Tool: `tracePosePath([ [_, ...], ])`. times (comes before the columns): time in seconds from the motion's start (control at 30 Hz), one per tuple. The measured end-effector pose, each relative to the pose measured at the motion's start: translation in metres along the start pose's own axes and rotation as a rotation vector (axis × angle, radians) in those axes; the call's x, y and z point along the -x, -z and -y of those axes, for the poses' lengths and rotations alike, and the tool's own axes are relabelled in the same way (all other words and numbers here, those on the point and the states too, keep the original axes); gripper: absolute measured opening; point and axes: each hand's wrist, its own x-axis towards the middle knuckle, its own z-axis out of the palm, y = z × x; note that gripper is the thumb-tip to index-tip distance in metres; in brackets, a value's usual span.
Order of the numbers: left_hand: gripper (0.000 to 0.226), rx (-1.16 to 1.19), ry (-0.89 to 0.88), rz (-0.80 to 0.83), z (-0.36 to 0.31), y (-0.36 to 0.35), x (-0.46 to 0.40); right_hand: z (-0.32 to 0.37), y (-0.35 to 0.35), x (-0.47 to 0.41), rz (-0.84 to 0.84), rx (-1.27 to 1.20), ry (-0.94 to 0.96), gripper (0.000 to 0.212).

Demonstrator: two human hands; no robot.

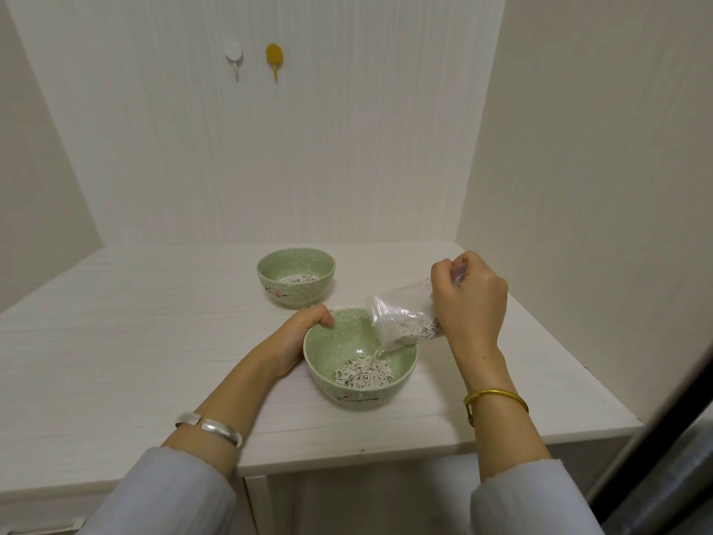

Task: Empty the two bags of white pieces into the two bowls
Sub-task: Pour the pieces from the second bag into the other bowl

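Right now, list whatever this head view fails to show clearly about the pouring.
- Far bowl: how much it holds; its near wall hides most of the white pieces inside.
- Bag: its closed end, covered by the right hand.
- Left hand: the fingers behind the near bowl, hidden by its rim.
- First bag: not in view anywhere.
- Pieces: too small to tell what they are.
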Motion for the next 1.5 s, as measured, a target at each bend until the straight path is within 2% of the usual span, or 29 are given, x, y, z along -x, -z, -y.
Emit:
tracePosePath([
  [1.5, 0.030, 0.003, -0.007, 0.049, -0.0005, 0.0006, 0.0008, 0.0024, 0.0040, -0.0085, 0.081, 0.105, 0.026, 0.025],
])
